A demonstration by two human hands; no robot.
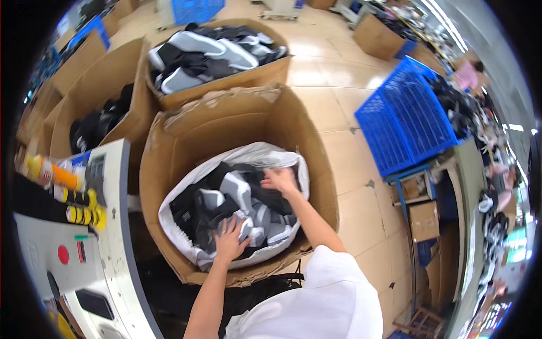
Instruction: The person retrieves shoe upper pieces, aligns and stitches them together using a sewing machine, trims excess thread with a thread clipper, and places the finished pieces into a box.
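A white woven sack (169, 217) stands inside a large cardboard box (192, 130), its mouth spread wide. Grey, black and white fabric pieces that look like shoe uppers (237, 191) fill it in a loose heap. My left hand (230, 242) lies on the near part of the heap, fingers spread over the grey-and-white pieces. Over black pieces by the sack's far right rim is my right hand (280, 181), its fingers apart and slightly bent. I see nothing held in it; whether its fingertips touch the black cloth is unclear.
Another carton (226, 85) of similar pieces stands beyond, and a carton with black pieces (104, 121) at left. A white machine table (116, 209) carries yellow-and-black handled tools (84, 214) and an orange bottle (56, 172). Blue crates (403, 121) stand at right.
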